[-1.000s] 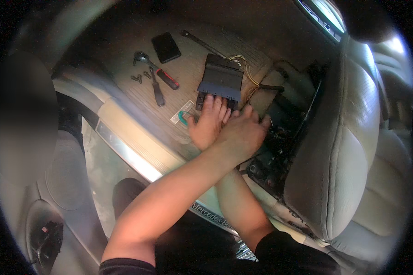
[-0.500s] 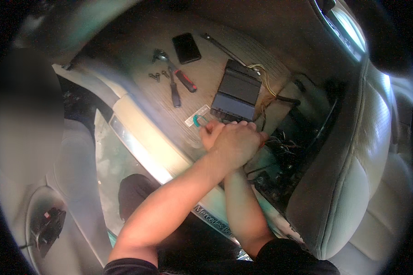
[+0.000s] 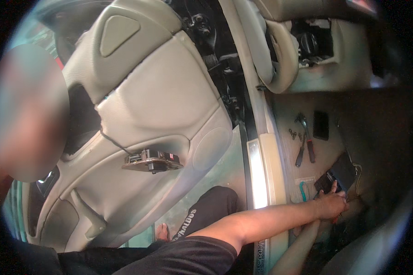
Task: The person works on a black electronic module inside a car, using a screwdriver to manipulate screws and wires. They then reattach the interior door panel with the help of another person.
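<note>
My left hand point(image 3: 331, 205) is at the near end of a black box-shaped module point(image 3: 343, 170) on the car floor. One of its fingers points up along the box's edge; the others curl around something I cannot make out. Under it, my right forearm point(image 3: 294, 250) comes in from below, and most of that hand is covered, its fingers hidden. Beside the hands lies a teal curved strip point(image 3: 303, 190), close to a clear label or packet point(image 3: 306, 180). Pale wires point(image 3: 359, 170) run out along the module's right side.
Beyond the hands lie a ratchet point(image 3: 302, 120), a red-and-black handled tool point(image 3: 311, 151), a dark-handled screwdriver point(image 3: 300, 157), several bolts point(image 3: 294, 134) and a black phone point(image 3: 321, 125). The beige door panel point(image 3: 170, 87) stands open at left, a switch unit point(image 3: 153, 161) hanging from it.
The view has swung left toward the door, so the floor and hands now appear at the right. Both hands stay together by the module's near end, the left over the right.
</note>
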A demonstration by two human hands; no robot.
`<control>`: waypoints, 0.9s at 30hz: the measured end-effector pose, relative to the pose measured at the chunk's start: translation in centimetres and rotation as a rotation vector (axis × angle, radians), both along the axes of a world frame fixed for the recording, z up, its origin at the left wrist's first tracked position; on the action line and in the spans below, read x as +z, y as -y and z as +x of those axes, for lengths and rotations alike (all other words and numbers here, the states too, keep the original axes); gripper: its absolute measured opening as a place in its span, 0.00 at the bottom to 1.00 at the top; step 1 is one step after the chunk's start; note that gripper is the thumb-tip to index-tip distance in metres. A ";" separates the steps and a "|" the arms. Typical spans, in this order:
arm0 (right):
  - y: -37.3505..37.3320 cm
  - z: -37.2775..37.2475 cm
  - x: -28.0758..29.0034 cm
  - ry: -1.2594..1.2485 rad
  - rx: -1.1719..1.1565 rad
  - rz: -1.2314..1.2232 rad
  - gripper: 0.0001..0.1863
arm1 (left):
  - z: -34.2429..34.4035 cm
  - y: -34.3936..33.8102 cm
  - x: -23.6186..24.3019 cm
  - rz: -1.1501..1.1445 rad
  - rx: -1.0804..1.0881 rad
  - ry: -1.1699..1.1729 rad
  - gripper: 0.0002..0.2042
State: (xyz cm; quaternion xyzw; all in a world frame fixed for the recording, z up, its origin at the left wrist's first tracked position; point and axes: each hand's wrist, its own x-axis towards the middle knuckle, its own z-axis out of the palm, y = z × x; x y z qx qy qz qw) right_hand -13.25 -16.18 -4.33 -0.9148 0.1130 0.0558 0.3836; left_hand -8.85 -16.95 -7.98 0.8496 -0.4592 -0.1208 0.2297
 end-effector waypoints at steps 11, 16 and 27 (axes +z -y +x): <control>3.2 3.1 -1.7 0.108 -0.165 0.284 0.23 | -3.4 0.7 -2.1 0.281 0.106 0.356 0.16; 5.2 4.0 -3.3 0.134 -0.340 0.536 0.23 | -6.0 0.4 4.3 0.394 0.093 0.194 0.18; 4.1 4.3 -6.6 0.099 -0.855 1.339 0.23 | -3.5 0.3 4.6 0.145 0.217 0.128 0.26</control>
